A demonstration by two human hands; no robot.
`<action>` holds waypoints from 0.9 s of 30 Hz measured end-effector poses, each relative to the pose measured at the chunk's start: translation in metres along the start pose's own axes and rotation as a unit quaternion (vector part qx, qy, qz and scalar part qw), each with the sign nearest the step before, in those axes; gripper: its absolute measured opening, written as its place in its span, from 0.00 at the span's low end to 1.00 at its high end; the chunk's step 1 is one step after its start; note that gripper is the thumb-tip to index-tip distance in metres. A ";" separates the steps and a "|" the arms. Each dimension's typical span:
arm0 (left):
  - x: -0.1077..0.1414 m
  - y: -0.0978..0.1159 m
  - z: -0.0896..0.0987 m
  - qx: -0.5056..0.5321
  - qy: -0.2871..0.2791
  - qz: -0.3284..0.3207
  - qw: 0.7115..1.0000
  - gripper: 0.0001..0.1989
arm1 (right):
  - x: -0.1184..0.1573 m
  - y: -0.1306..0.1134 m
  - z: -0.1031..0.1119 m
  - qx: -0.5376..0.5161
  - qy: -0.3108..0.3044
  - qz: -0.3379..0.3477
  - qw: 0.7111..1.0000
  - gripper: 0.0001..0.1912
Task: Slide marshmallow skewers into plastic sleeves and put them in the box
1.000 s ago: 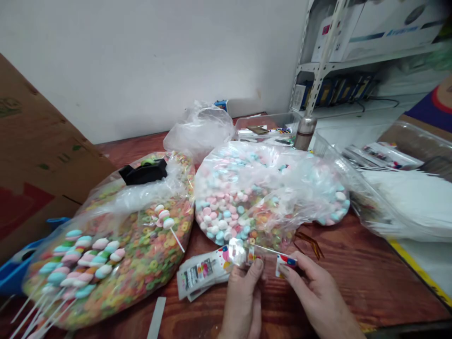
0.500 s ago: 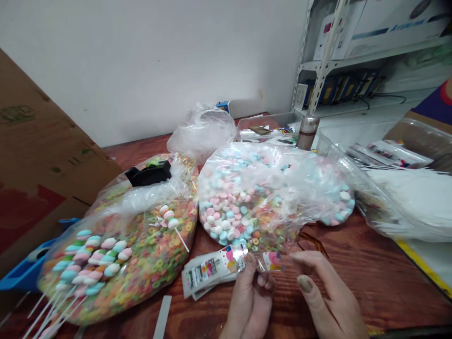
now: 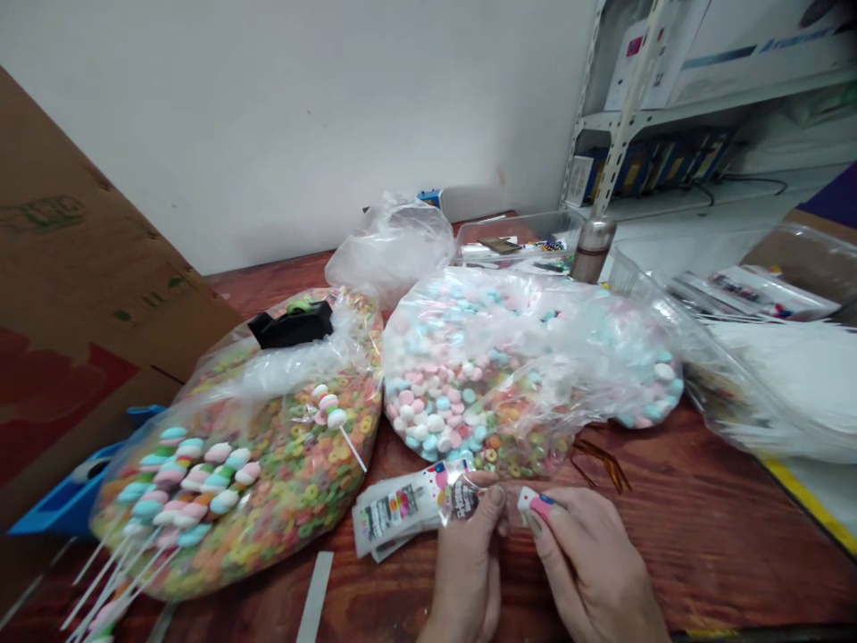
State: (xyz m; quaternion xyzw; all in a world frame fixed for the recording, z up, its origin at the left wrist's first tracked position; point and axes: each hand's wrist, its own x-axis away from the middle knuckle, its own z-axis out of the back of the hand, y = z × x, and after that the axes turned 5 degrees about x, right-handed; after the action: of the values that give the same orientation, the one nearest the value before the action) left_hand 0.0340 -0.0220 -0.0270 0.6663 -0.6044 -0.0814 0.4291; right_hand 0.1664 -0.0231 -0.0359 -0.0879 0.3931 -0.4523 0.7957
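Note:
Low over the front of the table, my left hand (image 3: 472,558) pinches a small clear plastic bag (image 3: 461,500) with colourful print. The fingers of my right hand (image 3: 589,554) are closed on the bag's other, pink-and-blue printed end. Just left of my hands lies a stack of similar printed bags (image 3: 392,513). Marshmallow skewers (image 3: 194,482) on white sticks rest in a bunch on a large bag of cereal rings (image 3: 295,509). A single skewer (image 3: 331,406) lies apart from them. Behind my hands sits a big bag of pastel marshmallows (image 3: 435,402).
A black tape dispenser (image 3: 293,325) sits on the cereal bag. Gold twist ties (image 3: 603,460) lie right of the bags. A clear bin (image 3: 719,393) stands at the right, a bottle (image 3: 593,250) behind. At the left are a cardboard box (image 3: 87,241) and a blue dispenser (image 3: 63,500).
My right hand has moved left and closed on the right end of the printed bag; before, it was apart with fingers spread. The view has shifted slightly.

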 end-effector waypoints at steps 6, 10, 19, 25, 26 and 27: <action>0.001 0.008 0.007 -0.013 -0.022 0.026 0.999 0.16 | -0.014 -0.011 0.004 -0.218 -0.108 -0.118 0.963 0.12; 0.000 0.009 0.009 -0.022 -0.007 0.017 1.000 0.14 | -0.015 -0.015 0.006 -0.272 -0.120 -0.156 0.942 0.13; -0.002 0.009 0.010 0.028 -0.067 0.072 0.995 0.12 | -0.007 -0.011 -0.002 -0.137 -0.045 -0.085 0.986 0.10; -0.009 0.018 0.021 0.172 0.016 0.125 0.977 0.17 | -0.009 -0.016 0.009 -0.104 -0.015 -0.083 0.991 0.12; -0.009 0.019 0.023 0.192 0.026 0.132 0.972 0.16 | -0.010 -0.018 0.011 -0.114 -0.024 -0.087 0.989 0.11; -0.010 0.020 0.025 0.210 0.034 0.139 0.967 0.15 | -0.011 -0.019 0.012 -0.121 -0.025 -0.087 0.989 0.11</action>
State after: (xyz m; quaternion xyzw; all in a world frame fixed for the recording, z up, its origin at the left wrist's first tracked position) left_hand 0.0009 -0.0232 -0.0327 0.6535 -0.6794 0.1304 0.3072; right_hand 0.1594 -0.0278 -0.0118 -0.2284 0.4156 -0.4668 0.7464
